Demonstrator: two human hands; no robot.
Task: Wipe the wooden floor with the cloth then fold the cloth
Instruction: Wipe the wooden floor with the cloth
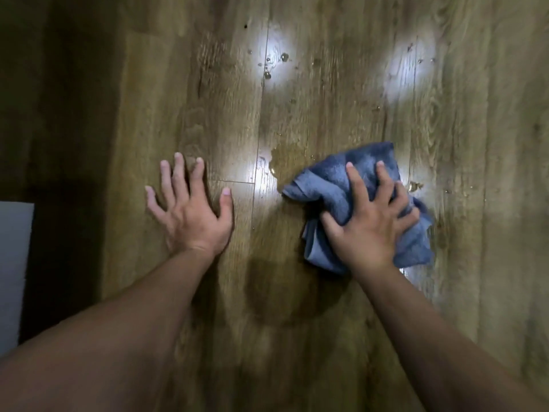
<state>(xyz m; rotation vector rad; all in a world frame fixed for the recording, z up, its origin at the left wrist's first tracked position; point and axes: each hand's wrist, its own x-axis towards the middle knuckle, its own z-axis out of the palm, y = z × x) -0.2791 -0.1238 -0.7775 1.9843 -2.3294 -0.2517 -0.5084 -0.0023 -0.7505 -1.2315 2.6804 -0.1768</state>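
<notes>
At the far left edge a pale grey panel (15, 272) is being shown beside dark boards. The left hand (190, 212) is being pressed flat on the wooden floor (341, 337), fingers spread and straight, nothing being held. Right of it, a puddle (285, 162) is being met by the near-left edge of the bunched blue cloth (335, 191). The cloth is being pinned to the floor by the right hand (371, 224), its fingers splayed and slightly curled into the folds. Farther off, droplets (283, 57) are being left untouched, and more are lying right of the cloth. Wiping is judged to be under way, not finished; folding is not yet begun.
</notes>
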